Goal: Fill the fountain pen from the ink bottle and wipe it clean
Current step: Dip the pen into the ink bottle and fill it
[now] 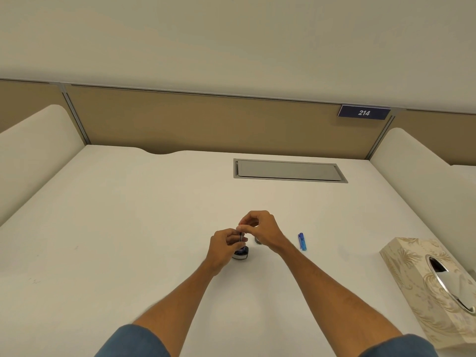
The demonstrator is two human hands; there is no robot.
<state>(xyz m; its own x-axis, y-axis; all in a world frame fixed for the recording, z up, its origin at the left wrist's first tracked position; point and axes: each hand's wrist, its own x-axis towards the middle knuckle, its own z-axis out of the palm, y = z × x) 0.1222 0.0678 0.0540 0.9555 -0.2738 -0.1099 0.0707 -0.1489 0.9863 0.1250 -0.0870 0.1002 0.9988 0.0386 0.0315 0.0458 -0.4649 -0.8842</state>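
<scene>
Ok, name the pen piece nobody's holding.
The blue piece, right of the right hand; the dark piece is pinched by it and the left hand over the ink bottle.

Head-worn view, forward-down over white desk (128, 228).

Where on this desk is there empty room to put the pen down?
Lots of bare desk lies left of the left hand, to the side partition. More lies between the right hand and the grey hatch. It is crowded around the ink bottle, and tighter rightward by the blue pen part and tissue box.
</scene>
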